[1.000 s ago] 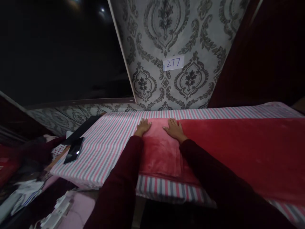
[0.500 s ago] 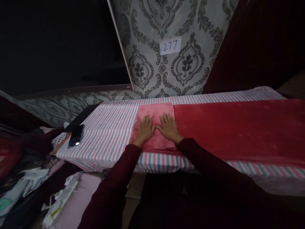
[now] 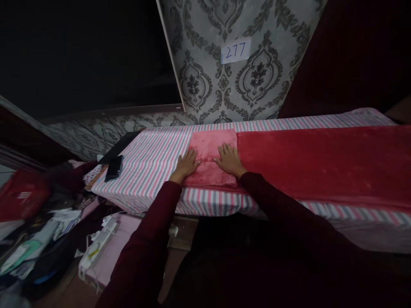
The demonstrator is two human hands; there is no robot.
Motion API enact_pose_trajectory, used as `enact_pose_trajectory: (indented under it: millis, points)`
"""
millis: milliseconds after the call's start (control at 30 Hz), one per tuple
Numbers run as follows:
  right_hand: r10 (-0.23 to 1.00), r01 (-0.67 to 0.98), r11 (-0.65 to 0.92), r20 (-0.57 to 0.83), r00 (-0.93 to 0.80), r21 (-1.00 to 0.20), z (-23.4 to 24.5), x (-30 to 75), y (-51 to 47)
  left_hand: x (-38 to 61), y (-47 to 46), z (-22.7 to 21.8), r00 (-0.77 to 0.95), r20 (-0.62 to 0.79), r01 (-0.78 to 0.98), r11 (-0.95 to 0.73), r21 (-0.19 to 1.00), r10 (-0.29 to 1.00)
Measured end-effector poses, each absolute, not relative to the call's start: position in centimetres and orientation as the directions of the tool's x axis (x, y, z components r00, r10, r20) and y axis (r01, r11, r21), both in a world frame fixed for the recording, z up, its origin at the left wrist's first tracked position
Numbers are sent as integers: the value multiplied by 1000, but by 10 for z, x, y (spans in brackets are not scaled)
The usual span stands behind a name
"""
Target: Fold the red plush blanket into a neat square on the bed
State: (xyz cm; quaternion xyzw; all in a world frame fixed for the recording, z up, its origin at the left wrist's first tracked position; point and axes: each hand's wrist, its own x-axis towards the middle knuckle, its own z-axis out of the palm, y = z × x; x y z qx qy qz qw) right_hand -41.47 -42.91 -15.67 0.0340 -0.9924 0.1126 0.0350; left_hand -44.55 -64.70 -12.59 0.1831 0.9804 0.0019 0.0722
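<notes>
A long red plush blanket (image 3: 321,162) lies stretched across the striped cloth, running off the right side of the view. Its left end is folded over, showing a lighter pink underside (image 3: 210,141). My left hand (image 3: 186,164) rests flat with fingers spread at the left edge of this folded part. On its right side my right hand (image 3: 230,159) lies palm down, fingers spread, close to where pink meets red. Neither hand grips the fabric.
A pink, grey and white striped cloth (image 3: 150,158) covers the table. A phone (image 3: 114,168) lies at its left end. A large dark screen (image 3: 96,55) hangs behind. Lower left are a power strip (image 3: 101,239), a red bag (image 3: 24,194) and piled clothes.
My left hand has slid left, from on the folded part to its left edge, and the hands are farther apart. My right hand stays nearly in place. The view has shifted slightly.
</notes>
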Motion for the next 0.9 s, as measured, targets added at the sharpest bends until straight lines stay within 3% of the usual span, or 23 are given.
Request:
enact_pose_trajectory:
  millis: [67,133,233,300,667,900]
  points:
    - [-55,-50,964,-12,-998,-261,-148,-412,-429,-440,-652,-117,-936,-164,314,949,18,313]
    - [-46,-32,955,-42,-998,-296,-142,-400,-431,-429,-651,-113,-947,-93,310,951,-4,308]
    - [-98,-103,947,32,-995,-303,-146,-366,-439,-406,-641,-122,-902,36,429,903,-28,430]
    - [-153,-164,942,61,-986,-294,-155,-343,-445,-392,-636,-134,-880,45,472,881,-40,473]
    - [-173,-212,924,145,-974,-317,-164,-316,-438,-391,-631,-147,-886,54,455,886,-84,460]
    - [-156,-192,942,145,-977,-275,-176,-292,-420,-393,-629,-151,-885,79,457,889,-35,458]
